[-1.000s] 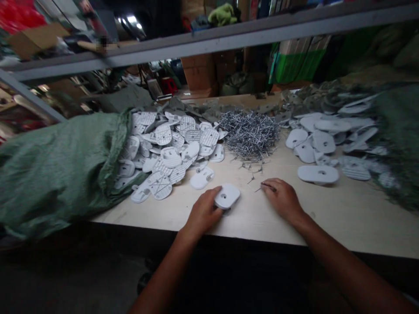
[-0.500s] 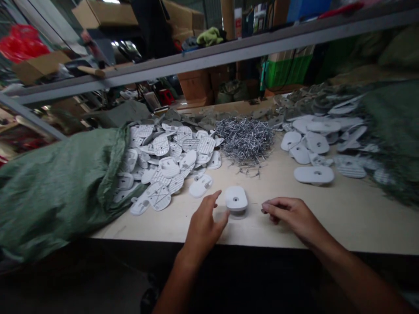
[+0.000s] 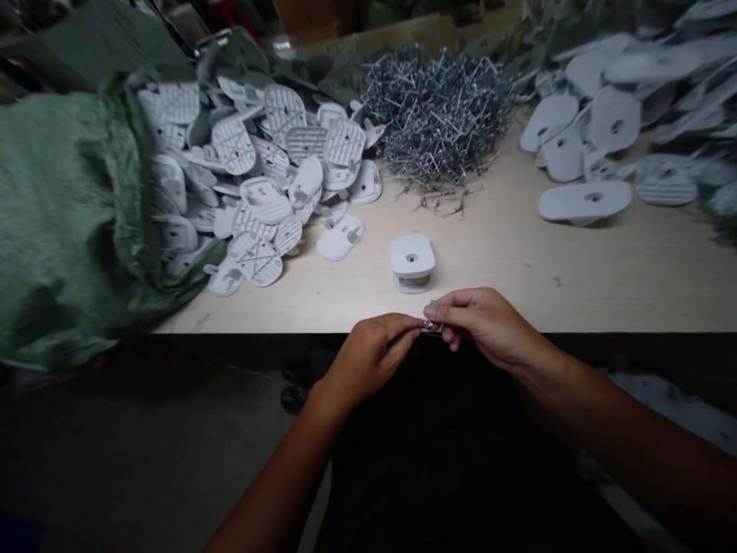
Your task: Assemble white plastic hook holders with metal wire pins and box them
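Note:
My left hand (image 3: 377,353) and my right hand (image 3: 480,319) meet at the table's front edge, fingertips pinched together on a small metal spring (image 3: 429,326) with thin wire legs. Fingers cover part of it. Just beyond them, a white plastic clip-like piece (image 3: 412,255) with rounded corners and a hole in its top plate stands on the table (image 3: 489,253). Farther back lies a heap of thin metal wire springs (image 3: 441,115), with a few strays at its near side.
To the left, loose white plastic plates (image 3: 259,200) spill from a green woven sack (image 3: 63,207). At the right are stacked white plates (image 3: 613,119), with one assembled-looking white piece (image 3: 581,200) in front of them.
My hands, apart on either side of the white piece before, have come together at the table edge. My left hand has closed its fingers on the spring. The view has tilted downward.

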The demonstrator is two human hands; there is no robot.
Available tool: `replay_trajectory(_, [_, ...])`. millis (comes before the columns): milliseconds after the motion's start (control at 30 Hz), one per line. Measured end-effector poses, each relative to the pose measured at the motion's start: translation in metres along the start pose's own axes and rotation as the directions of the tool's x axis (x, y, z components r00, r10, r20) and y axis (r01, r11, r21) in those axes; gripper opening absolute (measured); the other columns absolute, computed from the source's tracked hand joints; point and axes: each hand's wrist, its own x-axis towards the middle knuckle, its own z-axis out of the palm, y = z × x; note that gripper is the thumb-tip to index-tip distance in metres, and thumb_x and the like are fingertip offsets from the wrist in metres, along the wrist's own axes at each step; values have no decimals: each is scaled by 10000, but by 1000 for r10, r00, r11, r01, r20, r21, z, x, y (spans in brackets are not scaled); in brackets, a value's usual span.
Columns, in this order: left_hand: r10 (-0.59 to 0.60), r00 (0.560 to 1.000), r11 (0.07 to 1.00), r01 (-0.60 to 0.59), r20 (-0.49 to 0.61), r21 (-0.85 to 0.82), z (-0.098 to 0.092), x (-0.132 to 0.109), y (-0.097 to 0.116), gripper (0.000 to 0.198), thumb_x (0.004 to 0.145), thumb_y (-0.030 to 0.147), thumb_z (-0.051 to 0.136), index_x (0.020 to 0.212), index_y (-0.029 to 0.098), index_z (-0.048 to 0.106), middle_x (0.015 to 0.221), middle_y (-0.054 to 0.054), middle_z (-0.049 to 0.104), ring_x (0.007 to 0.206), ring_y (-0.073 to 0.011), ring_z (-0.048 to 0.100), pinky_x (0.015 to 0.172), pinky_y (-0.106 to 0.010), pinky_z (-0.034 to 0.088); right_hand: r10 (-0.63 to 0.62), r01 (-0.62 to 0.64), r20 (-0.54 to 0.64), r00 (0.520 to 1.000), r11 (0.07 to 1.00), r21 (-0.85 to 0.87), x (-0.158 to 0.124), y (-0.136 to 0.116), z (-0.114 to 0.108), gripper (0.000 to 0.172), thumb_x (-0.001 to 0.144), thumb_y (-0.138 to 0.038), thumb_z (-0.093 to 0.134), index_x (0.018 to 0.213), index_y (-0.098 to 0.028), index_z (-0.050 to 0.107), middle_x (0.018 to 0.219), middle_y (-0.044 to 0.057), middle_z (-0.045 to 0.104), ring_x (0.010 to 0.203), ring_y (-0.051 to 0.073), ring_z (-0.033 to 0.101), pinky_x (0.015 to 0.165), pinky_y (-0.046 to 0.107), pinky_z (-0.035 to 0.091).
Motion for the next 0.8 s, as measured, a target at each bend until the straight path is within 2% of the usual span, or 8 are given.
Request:
replay_trajectory(100, [-46,999,999,45,-27,-30,2,3,-8,202,1027,203,671,1160,251,815,1140,-47,850,1044,-230,806,987,-370,615,-15,15,-6,1000,1000,-27,3,1,1,377,753,-507,942,777,-154,812,711,55,736,553,118,608,481,228,487])
replay_trajectory(200, [-193,976,965,170,-103,-198,6,8,-17,128,1015,282,709,1068,224,809,1017,-57,854,937,-230,814,919,-370,635,-167,150,-104,981,977,-155,1,-2,-4,351,821,-510,903,877,-168,845,748,65,761,596,142,644,526,252,527])
replay_trajectory(300, [-391,909,806,260,-148,-531,10,9,-23,218,994,386,753,1045,174,760,975,-85,846,887,-230,824,874,-366,655,-326,244,-235,915,915,-321,-4,-5,-14,334,858,-495,887,1010,-199,865,800,64,785,657,167,680,575,275,559])
replay_trajectory(333, [-440,887,737,267,-141,-621,12,9,-24,258,976,409,777,1043,162,748,981,-95,845,883,-232,828,877,-371,660,-321,230,-239,916,911,-341,-5,-5,-17,341,855,-496,890,1028,-203,867,808,65,789,667,173,685,577,280,564])
replay_trajectory(400, [-500,859,633,276,-110,-723,16,9,-25,313,935,435,823,1029,148,739,981,-109,845,863,-232,832,879,-377,668,-232,166,-176,957,931,-325,-5,-1,-21,371,842,-517,892,1030,-197,871,821,76,795,683,187,695,565,285,566])
replay_trajectory(500, [-533,842,568,276,-91,-775,22,11,-27,333,902,436,855,1008,142,741,969,-111,846,825,-216,828,864,-361,668,-128,106,-80,988,966,-237,1,7,-17,402,836,-537,886,1027,-183,871,880,97,808,719,190,705,558,275,561])
replay_trajectory(600, [-537,840,549,277,-78,-789,26,15,-28,335,891,429,861,1005,138,743,975,-110,848,790,-200,821,822,-332,663,-139,119,-124,983,981,-151,11,15,-9,400,821,-528,902,994,-170,862,926,107,817,708,171,698,565,266,562])
replay_trajectory(800, [-536,839,633,328,-90,-701,21,20,-34,287,915,399,826,999,134,755,948,-103,838,729,-187,803,704,-278,630,-184,152,-134,974,964,-220,21,17,-7,422,848,-556,875,991,-160,842,912,111,811,699,172,706,600,293,612])
